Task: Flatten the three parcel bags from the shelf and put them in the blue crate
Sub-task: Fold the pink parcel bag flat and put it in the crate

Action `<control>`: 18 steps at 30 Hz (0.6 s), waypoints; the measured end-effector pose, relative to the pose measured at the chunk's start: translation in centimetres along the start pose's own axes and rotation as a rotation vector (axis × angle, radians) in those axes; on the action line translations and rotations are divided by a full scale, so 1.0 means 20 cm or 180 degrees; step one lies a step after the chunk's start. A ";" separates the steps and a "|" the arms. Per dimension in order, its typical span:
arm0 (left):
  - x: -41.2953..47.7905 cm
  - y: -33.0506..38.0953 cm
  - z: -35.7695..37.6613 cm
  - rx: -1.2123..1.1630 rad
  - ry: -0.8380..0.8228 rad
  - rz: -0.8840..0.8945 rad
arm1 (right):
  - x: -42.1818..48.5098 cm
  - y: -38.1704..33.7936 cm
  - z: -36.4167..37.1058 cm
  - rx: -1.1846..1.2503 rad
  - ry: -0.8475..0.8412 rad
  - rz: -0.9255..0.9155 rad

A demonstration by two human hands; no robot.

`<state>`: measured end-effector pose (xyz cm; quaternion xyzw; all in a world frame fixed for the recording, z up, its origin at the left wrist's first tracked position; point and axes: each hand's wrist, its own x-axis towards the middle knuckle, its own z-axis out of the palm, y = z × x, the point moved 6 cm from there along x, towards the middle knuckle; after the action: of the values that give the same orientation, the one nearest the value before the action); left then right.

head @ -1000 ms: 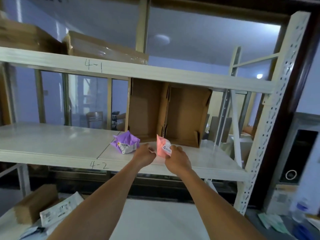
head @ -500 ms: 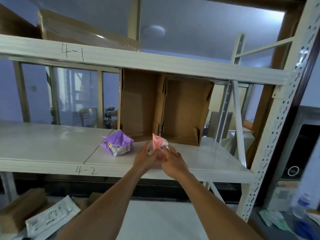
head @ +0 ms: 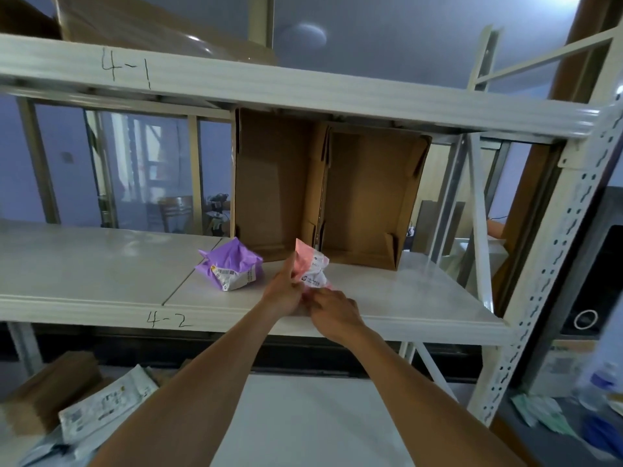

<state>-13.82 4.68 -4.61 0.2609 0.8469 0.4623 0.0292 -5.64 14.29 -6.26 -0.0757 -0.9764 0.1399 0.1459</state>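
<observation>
A crumpled pink parcel bag (head: 312, 267) with a white label stands on the cream shelf board (head: 101, 264) marked 4-2, near its front edge. My left hand (head: 285, 289) grips its left side with the thumb up along the pink plastic. My right hand (head: 332, 310) pinches its lower right corner. A crumpled purple parcel bag (head: 231, 264) with a white label lies on the same board, just left of my hands and apart from them. No third bag and no blue crate are in view.
Two open brown cardboard boxes (head: 323, 187) stand on their sides right behind the bags. The upper shelf (head: 236, 79), marked 4-1, carries flat cartons. A perforated upright post (head: 553, 281) is at the right. Cartons and white mailers (head: 101, 409) lie on the floor at lower left.
My hands have closed together on the pink bag's lower part, the right hand sliding from its side to its bottom corner. The bag has opened out taller. The purple bag has stayed put.
</observation>
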 end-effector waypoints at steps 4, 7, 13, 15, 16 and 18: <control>0.02 -0.04 0.00 -0.0088 0.0055 -0.0242 | 0.02 0.01 -0.11 0.0145 0.0801 -0.0048; 0.01 -0.04 0.00 0.0182 0.0158 -0.0070 | 0.03 -0.01 -0.17 -0.0027 0.1242 -0.0106; -0.01 -0.02 -0.01 -0.0036 0.0157 0.0079 | 0.10 0.05 -0.13 -0.0253 0.0680 0.0215; -0.02 -0.01 -0.01 -0.0051 0.0064 0.0038 | 0.10 0.09 -0.12 -0.0285 0.0519 0.0319; -0.03 -0.01 -0.01 -0.0167 0.0085 0.0033 | 0.10 0.11 -0.11 -0.0313 0.0484 0.0358; -0.03 -0.02 -0.02 -0.0464 0.0203 -0.0060 | 0.10 0.13 -0.11 -0.0286 0.0456 0.0469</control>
<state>-13.53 3.96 -4.86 0.2352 0.8140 0.5305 0.0255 -6.66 17.72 -4.53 -0.1635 -0.9606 0.1006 0.2010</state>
